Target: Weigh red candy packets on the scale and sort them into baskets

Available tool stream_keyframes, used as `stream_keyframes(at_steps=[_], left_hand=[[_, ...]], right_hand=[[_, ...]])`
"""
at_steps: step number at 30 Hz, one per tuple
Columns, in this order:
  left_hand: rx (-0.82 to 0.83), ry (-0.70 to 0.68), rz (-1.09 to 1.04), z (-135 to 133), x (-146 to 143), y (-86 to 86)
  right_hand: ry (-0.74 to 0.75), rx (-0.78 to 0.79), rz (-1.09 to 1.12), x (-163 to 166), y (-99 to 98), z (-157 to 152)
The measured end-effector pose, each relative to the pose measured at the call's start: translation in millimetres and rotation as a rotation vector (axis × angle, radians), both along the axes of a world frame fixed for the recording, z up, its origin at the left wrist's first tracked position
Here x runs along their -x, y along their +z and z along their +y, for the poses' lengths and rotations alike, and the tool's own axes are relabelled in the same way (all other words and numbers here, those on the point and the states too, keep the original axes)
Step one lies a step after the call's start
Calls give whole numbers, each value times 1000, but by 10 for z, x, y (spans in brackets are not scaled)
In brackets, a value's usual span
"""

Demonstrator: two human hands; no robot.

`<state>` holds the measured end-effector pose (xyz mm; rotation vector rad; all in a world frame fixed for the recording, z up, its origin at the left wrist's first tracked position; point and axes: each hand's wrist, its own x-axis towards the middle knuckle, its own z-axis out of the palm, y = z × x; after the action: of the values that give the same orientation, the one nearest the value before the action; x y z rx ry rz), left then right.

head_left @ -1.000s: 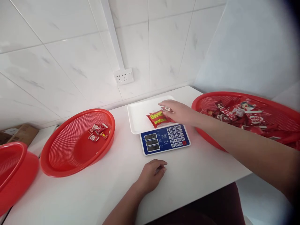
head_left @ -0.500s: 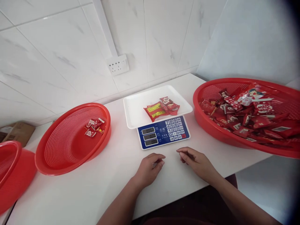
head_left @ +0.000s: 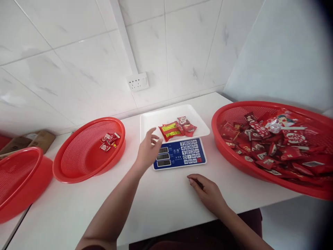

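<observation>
My left hand (head_left: 147, 150) is raised over the left edge of the digital scale (head_left: 186, 152), its fingers apart and holding nothing. It covers part of the scale's displays. On the white weighing tray (head_left: 154, 117) lies a red packet with a yellow label (head_left: 170, 130), and smaller red wrapped sweets (head_left: 187, 127) sit against its right side. My left fingertips are just short of that packet. In front of the scale, my right hand (head_left: 208, 194) rests on the white table with fingers curled together and nothing visible in them.
On the right a big red basket (head_left: 218, 146) is heaped with red-wrapped sweets (head_left: 262, 146). To the left, another red basket (head_left: 78, 152) holds several sweets (head_left: 109, 140). A third red basket (head_left: 36, 180) stands at far left, cardboard (head_left: 41, 139) behind it. A socket (head_left: 138, 82) is on the tiled wall.
My left hand has moved up and left from the table in front of the scale to the tray's near edge. My right hand stays near the scale, fingers more closed. The view has shifted slightly.
</observation>
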<state>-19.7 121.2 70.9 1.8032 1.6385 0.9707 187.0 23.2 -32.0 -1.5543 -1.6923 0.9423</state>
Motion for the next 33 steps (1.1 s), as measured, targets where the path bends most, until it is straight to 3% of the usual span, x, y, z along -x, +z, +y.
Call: stream_keyframes(at_steps=[4, 7, 15, 24, 33], left_hand=[[23, 80, 128, 493, -64, 63], [71, 71, 98, 668, -103, 18], [131, 57, 108, 692, -65, 73], [207, 42, 170, 1070, -265, 71], [44, 158, 64, 1109, -133, 217]], right_hand=[[20, -12, 30, -24, 3, -24], [32, -24, 62, -39, -6, -38], [66, -33, 126, -55, -2, -34], [3, -53, 196, -22, -21, -66], [71, -18, 163, -57, -6, -61]])
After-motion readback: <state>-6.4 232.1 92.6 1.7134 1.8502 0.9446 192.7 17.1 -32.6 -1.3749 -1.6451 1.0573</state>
